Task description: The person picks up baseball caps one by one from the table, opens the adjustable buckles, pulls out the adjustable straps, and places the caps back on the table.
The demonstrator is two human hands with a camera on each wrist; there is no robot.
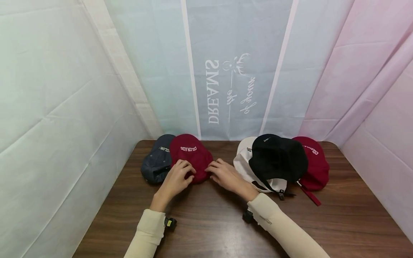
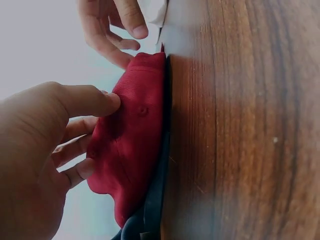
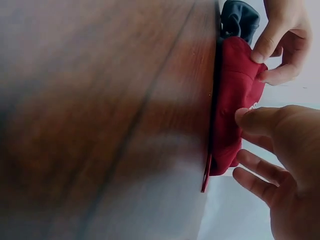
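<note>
A dark red baseball cap [image 1: 193, 154] with white COLORADO lettering lies on the table, partly over a dark blue-grey baseball cap [image 1: 155, 161]. My left hand [image 1: 179, 176] is at the red cap's near left side, with the thumb and fingertips resting on the crown [image 2: 132, 125]. On its right side is my right hand [image 1: 227, 175]; in the right wrist view its thumb [image 3: 245, 119] touches the cloth while the other fingers are spread loosely beside it. Neither hand visibly grips the cap.
To the right, a black cap [image 1: 279, 157] lies over a white cap [image 1: 242, 159] and another red cap [image 1: 317, 168], whose strap [image 1: 311, 195] trails toward the front. The brown wooden table [image 1: 206, 218] ends at a printed curtain [image 1: 232, 36] behind, with pale curtain walls at both sides.
</note>
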